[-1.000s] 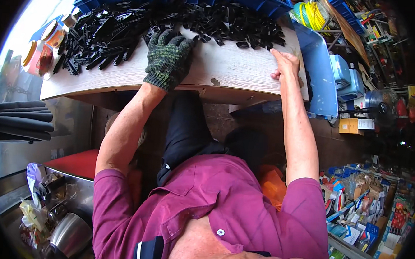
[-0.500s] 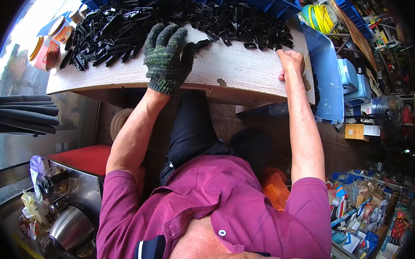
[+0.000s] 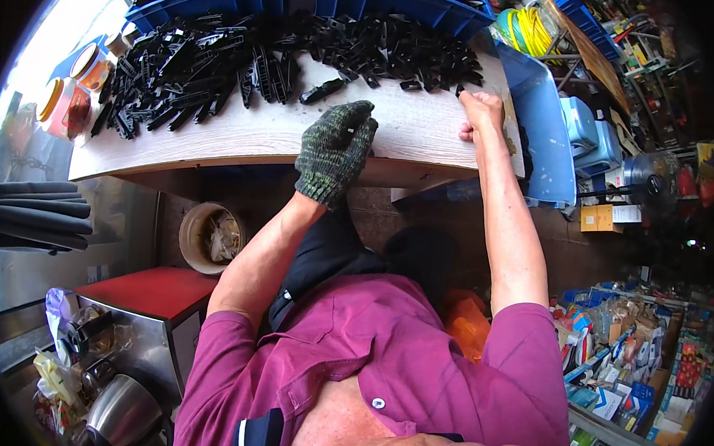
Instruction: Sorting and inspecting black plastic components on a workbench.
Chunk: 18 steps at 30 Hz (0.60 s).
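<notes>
My left hand [image 3: 337, 150], in a dark green knitted glove, is raised over the near edge of the white wood-look table [image 3: 411, 136]. Its fingers are curled in toward the thumb, and whatever may be between them is hidden. Bare and closed, my right hand [image 3: 483, 116] rests at the table's right side, by the end of the heap. A small black piece [image 3: 460, 90] shows against its fingertips; I cannot tell whether it is gripped. Many slim black plastic parts [image 3: 190, 70] are heaped along the far half. One black part [image 3: 322, 91] lies apart, beyond the glove.
Blue bins [image 3: 411, 3] stand behind the heap. Lidded jars [image 3: 63, 107] sit at the table's left end. A light-blue tub [image 3: 543, 120] adjoins the right end. Below left are a bucket [image 3: 189, 233] and a red-topped cabinet [image 3: 144, 288]. Packed shelves [image 3: 618, 362] fill the right.
My left hand has drawn back from the heap, toward me and to the right, and its fingers have curled. The view has shifted slightly. My right hand keeps its place and closed shape.
</notes>
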### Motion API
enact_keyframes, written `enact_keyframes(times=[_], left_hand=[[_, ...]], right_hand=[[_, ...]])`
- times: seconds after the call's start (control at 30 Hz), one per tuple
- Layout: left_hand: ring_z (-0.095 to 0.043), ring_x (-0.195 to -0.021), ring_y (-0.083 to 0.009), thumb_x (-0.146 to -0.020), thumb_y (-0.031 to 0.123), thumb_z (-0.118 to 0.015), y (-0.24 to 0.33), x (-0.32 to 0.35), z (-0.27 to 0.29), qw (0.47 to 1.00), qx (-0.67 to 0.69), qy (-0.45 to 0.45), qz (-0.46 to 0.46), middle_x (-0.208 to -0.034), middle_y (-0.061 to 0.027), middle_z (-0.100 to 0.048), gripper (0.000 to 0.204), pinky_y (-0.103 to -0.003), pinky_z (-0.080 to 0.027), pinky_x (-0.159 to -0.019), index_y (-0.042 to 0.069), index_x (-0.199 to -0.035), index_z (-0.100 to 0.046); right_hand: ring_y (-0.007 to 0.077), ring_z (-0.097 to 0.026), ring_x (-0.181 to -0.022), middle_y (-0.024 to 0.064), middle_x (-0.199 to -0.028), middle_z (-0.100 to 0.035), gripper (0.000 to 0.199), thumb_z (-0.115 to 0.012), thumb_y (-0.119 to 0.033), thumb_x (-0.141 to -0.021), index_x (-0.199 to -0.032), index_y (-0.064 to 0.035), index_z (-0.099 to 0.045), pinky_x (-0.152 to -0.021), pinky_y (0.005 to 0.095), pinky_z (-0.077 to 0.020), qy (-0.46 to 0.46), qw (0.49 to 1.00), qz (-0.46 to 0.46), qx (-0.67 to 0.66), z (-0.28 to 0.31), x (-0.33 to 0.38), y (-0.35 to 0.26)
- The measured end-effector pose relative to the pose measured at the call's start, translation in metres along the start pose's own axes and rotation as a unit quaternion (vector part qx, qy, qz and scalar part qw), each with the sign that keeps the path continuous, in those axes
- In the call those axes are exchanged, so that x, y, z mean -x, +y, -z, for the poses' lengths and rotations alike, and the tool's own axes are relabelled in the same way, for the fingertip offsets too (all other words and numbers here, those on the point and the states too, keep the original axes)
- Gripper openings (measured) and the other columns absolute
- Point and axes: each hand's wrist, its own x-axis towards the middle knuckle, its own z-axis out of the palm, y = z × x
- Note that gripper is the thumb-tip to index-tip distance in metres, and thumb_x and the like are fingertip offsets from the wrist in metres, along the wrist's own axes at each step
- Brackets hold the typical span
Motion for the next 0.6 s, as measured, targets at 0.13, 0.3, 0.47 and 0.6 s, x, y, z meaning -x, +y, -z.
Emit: enact_keyframes(times=[0.13, 0.3, 0.47, 0.6], left_hand=[[-0.069, -0.085, -0.0126, -0.095, 0.014, -0.068, -0.011, -0.014, -0.015, 0.996, 0.044, -0.054, 0.061, -0.107, -0.0095, -0.073, 0.032, -0.027, -0.055, -0.073, 0.002, -0.124, -0.066], [-0.063, -0.102, -0.0162, -0.096, 0.017, -0.063, -0.002, -0.045, -0.042, 0.947, 0.196, -0.189, 0.168, -0.126, -0.0086, -0.064, 0.048, -0.028, -0.055, -0.079, 0.007, -0.142, -0.051], [-0.063, -0.098, -0.0133, -0.095, 0.015, -0.066, -0.023, -0.063, -0.053, 0.956, 0.162, -0.240, 0.051, -0.110, -0.0088, -0.070, 0.036, -0.030, -0.053, -0.087, -0.003, -0.126, -0.062], [-0.066, -0.093, -0.0170, -0.094, 0.021, -0.066, -0.026, -0.058, -0.061, 0.977, 0.089, -0.188, 0.049, -0.106, -0.0120, -0.071, 0.033, -0.033, -0.054, -0.084, 0.000, -0.119, -0.066]], right_hand=[[0.0193, -0.057, -0.045, 0.0050, -0.054, -0.049, 0.022, -0.068, -0.024, -0.088, -0.094, -0.0038, -0.063, -0.044, 0.0378, -0.0563, -0.092, 0.989, -0.014, -0.112, 0.010, 0.016, 0.005], [0.0186, -0.055, -0.043, 0.0049, -0.052, -0.051, 0.018, -0.068, -0.020, -0.089, -0.086, -0.0029, -0.063, -0.044, 0.0325, -0.0518, -0.258, 0.940, 0.053, -0.216, 0.009, 0.036, 0.022], [0.0127, -0.050, -0.044, 0.0024, -0.063, -0.056, 0.019, -0.062, -0.022, -0.095, -0.086, -0.0048, -0.064, -0.041, 0.0276, -0.0420, -0.308, 0.904, 0.127, -0.269, -0.019, 0.065, 0.027], [0.0103, -0.052, -0.050, 0.0018, -0.072, -0.061, 0.016, -0.062, -0.018, -0.093, -0.086, -0.0044, -0.065, -0.044, 0.0248, -0.0407, -0.296, 0.911, 0.144, -0.249, -0.017, 0.066, 0.027]])
